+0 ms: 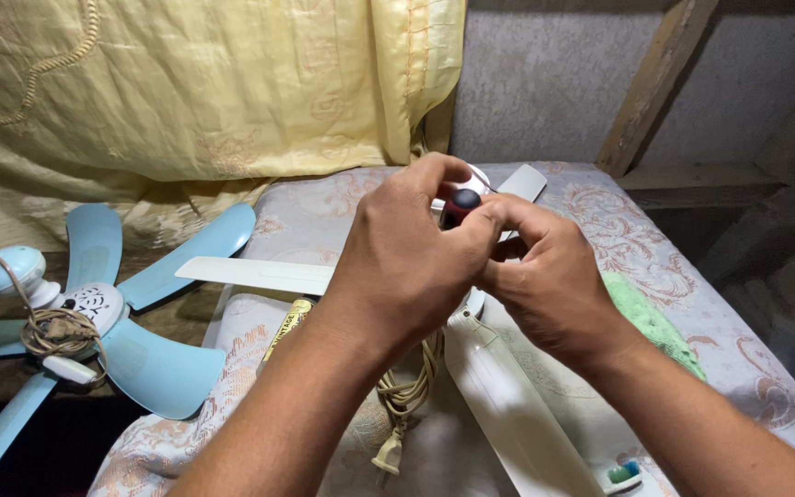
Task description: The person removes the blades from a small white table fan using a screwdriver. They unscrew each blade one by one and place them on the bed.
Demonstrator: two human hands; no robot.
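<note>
Both hands meet at the middle of the view, over the hub of a white fan (499, 387) that lies on a cloth-covered table (600, 230). The left hand (407, 267) is curled almost fully closed, its knuckles toward the camera; its fingertips press around the red and black handle of a screwdriver (460, 204), which stands close to upright above the hub. The right hand (554, 285) comes in from 4 o'clock, its thumb and forefinger pinched onto the same handle, the other fingers folded loosely below. The hub itself is hidden under the hands, so whether the screwdriver's tip touches it cannot be told.

3 white blades show around the hands: 1 reaches to 9 o'clock, 1 runs down to 5 o'clock toward the table's near edge, and 1 short end shows at 1 o'clock. A coiled cream cord with a plug (396, 433) lies just below the left wrist at 6 o'clock. A yellow tube (289, 324) lies at 8 o'clock, beside the left forearm. A green cloth (655, 324) lies just right of the right wrist at 3 o'clock. A toothbrush (623, 477) rests near the bottom edge at 5 o'clock.

At 9 o'clock, off the table's left edge, a blue fan (94, 304) lies with its cord bundled on the hub. A yellow curtain (186, 83) hangs behind at 11 o'clock, and a grey wall closes the back at 1 o'clock.
</note>
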